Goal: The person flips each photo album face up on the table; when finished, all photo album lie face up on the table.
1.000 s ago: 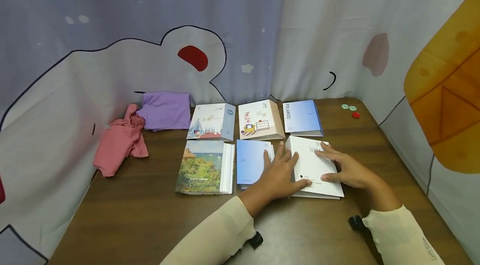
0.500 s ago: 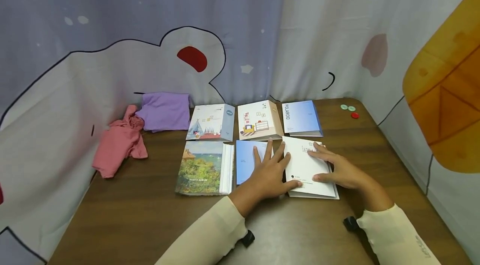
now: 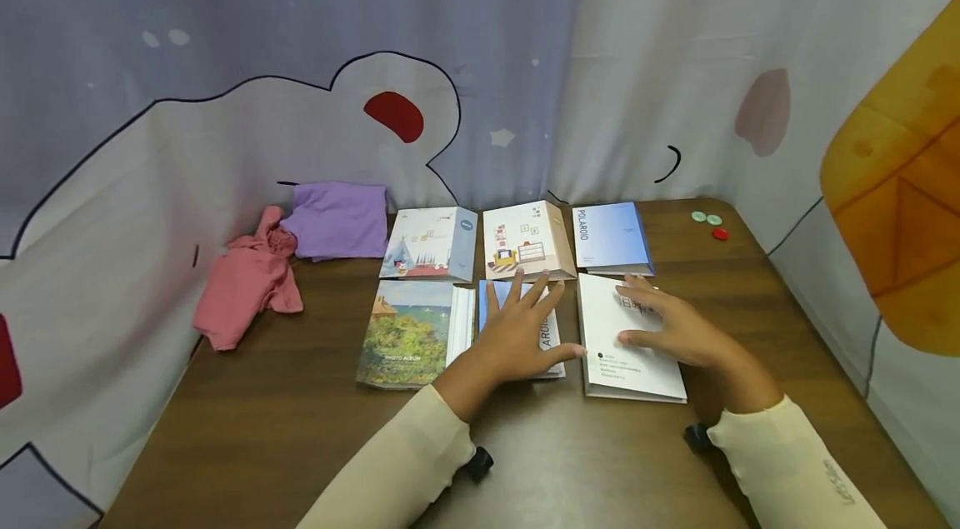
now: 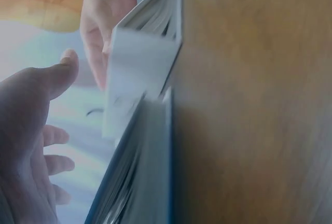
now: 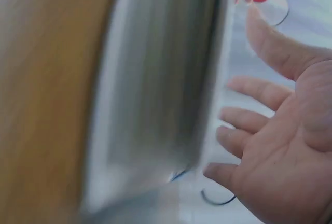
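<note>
Left hand (image 3: pixel 517 333) lies flat, fingers spread and straight, palm down on the blue Polaroid album (image 3: pixel 547 337) in the middle of the near row, gripping nothing, just pressing its cover; the album's spine lettering shows just right of the thumb. Right hand (image 3: pixel 671 329) also flat and relaxed, fingers straight, resting on the white album (image 3: pixel 630 362) at the right end of the near row, holding nothing. The two albums sit just beside each other with a thin gap, both lying flat on the brown wooden table (image 3: pixel 300 429). In the left wrist view the left hand (image 4: pixel 26 146) shows open with the thumb apart from the fingers, the blue album's edge (image 4: pixel 150 167) beside it and the white album (image 4: pixel 142 63) beyond; blurred. In the right wrist view the right hand (image 5: pixel 280 141) is open, fingers extended next to the white album's edge (image 5: pixel 161 79); very blurred. Left of the blue album lies a landscape photo album (image 3: pixel 408 333). The far row has a tent-picture album (image 3: pixel 431 244), a room-picture album (image 3: pixel 525 242) and a second blue Polaroid album (image 3: pixel 609 237), the last just behind the white album. Pink cloth (image 3: pixel 247 283) and purple cloth (image 3: pixel 337 221) at the table's far left. Two green buttons (image 3: pixel 706 218) and a red button (image 3: pixel 720 234) at the far right corner. Cartoon-print curtain (image 3: pixel 225 96) behind.
</note>
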Tool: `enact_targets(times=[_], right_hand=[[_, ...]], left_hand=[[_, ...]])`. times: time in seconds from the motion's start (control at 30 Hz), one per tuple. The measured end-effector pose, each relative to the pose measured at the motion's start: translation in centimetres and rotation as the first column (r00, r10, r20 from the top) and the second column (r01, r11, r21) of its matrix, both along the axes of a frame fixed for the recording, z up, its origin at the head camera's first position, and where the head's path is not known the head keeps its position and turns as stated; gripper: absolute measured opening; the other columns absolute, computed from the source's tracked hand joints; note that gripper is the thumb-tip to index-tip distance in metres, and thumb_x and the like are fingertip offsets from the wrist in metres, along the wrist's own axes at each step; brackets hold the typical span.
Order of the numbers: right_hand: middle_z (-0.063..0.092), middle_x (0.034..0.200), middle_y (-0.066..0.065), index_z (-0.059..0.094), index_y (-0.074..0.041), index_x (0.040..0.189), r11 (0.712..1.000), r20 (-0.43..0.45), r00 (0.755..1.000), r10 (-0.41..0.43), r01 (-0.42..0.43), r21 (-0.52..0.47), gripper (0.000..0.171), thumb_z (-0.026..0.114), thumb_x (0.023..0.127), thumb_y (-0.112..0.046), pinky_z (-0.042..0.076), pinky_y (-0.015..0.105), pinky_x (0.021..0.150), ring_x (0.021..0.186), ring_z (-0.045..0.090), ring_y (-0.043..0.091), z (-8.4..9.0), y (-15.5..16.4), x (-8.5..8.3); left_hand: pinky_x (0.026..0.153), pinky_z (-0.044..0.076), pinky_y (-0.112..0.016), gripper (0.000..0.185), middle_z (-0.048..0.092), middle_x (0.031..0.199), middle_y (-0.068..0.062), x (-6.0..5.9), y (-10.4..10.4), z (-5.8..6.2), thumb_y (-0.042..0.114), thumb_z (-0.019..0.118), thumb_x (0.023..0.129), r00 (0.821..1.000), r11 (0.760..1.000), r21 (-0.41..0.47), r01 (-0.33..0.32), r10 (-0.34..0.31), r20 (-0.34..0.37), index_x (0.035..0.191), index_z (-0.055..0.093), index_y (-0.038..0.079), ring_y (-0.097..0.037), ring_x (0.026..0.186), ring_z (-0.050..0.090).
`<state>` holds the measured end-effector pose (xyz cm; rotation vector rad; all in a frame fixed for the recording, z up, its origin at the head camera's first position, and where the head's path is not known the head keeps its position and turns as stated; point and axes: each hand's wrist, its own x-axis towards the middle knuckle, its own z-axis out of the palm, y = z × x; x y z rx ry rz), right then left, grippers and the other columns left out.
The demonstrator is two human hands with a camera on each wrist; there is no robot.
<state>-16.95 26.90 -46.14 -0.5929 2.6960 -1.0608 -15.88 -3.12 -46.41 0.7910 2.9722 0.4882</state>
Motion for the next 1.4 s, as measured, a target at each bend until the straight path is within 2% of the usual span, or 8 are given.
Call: enact_targets(times=[0.17,0.33,0.5,0.67,0.87,1.0,1.2,1.4], right_hand=[[0.028,0.179,0.025,0.05,-0.003,0.163,1.0,-0.05,0.999,-0.001,0.0,-0.011,0.08,0.085,0.097,-0.033,0.023,0.078,0.128,0.165,0.023,0.055,1.6,-2.6,0.0],[0.028,0.18,0.022,0.048,-0.005,0.165,0.999,-0.084,0.996,0.03,-0.033,-0.036,0.077,0.08,0.101,-0.034,0.023,0.074,0.13,0.167,0.023,0.051,2.8,-6.3,0.1],[0.027,0.181,0.018,0.045,-0.007,0.166,0.993,-0.095,0.995,0.031,-0.041,-0.113,0.074,0.077,0.104,-0.033,0.025,0.071,0.131,0.167,0.026,0.047,3.8,-10.5,0.7],[0.033,0.179,0.018,0.047,-0.007,0.166,0.982,-0.096,0.995,0.003,-0.021,-0.19,0.073,0.077,0.103,-0.027,0.031,0.069,0.13,0.166,0.032,0.044,3.7,-15.1,1.3],[0.035,0.178,0.019,0.048,-0.009,0.166,0.971,-0.001,0.999,-0.046,0.044,-0.236,0.07,0.073,0.104,-0.03,0.031,0.065,0.132,0.166,0.033,0.041,3.4,-19.8,1.7],[0.034,0.178,0.018,0.047,-0.011,0.166,0.968,0.06,0.995,-0.083,0.095,-0.234,0.069,0.071,0.106,-0.034,0.029,0.064,0.133,0.167,0.031,0.039,3.3,-21.5,1.0],[0.044,0.173,0.019,0.046,-0.006,0.165,0.965,0.098,0.989,-0.113,0.133,-0.226,0.069,0.069,0.107,-0.036,0.032,0.062,0.133,0.165,0.036,0.039,2.7,-23.2,-1.0],[0.046,0.172,0.017,0.045,-0.005,0.166,0.97,0.136,0.982,-0.129,0.153,-0.189,0.07,0.068,0.108,-0.037,0.037,0.062,0.13,0.162,0.04,0.041,2.4,-24.5,-3.1]], left_hand=[[0.128,0.003,-0.084,0.1,0.018,0.185,-0.005,-1.1,-3.1,1.5,0.081,0.06,0.097,0.997,0.995,0.059,-0.078,0.078,0.012,0.175,0.028,0.027,-0.045,0.172,0.006],[0.125,0.006,-0.088,0.099,0.02,0.184,-0.011,-2.7,-6.5,2.5,0.075,0.065,0.097,0.983,0.976,0.112,-0.185,0.185,0.015,0.175,0.028,0.026,-0.052,0.169,0.012],[0.124,0.0,-0.089,0.102,0.013,0.185,-0.014,-4.1,-9.4,2.8,0.074,0.065,0.098,0.963,0.957,0.121,-0.264,0.254,0.093,0.177,0.023,0.026,-0.054,0.169,0.01],[0.124,-0.002,-0.089,0.102,0.008,0.185,-0.021,-5.8,-12.3,2.7,0.07,0.063,0.1,0.939,0.932,0.163,-0.325,0.297,0.173,0.178,0.018,0.023,-0.056,0.168,0.009],[0.124,-0.003,-0.088,0.104,0.006,0.184,-0.024,-7.6,-15.0,2.1,0.069,0.063,0.101,0.917,0.921,0.13,-0.368,0.336,0.215,0.178,0.014,0.019,-0.057,0.168,0.007],[0.123,0.0,-0.09,0.106,0.007,0.183,-0.026,-8.7,-15.9,2.0,0.072,0.062,0.1,0.91,0.923,0.085,-0.375,0.348,0.226,0.178,0.014,0.018,-0.061,0.166,0.01],[0.124,0.003,-0.089,0.107,0.006,0.183,-0.028,-10.0,-17.0,2.0,0.07,0.062,0.1,0.883,0.913,0.007,-0.407,0.392,0.258,0.178,0.013,0.015,-0.059,0.166,0.012],[0.125,0.005,-0.088,0.112,0.006,0.183,-0.028,-10.7,-17.7,1.4,0.074,0.063,0.099,0.866,0.906,-0.027,-0.423,0.413,0.281,0.178,0.012,0.013,-0.055,0.168,0.013]])
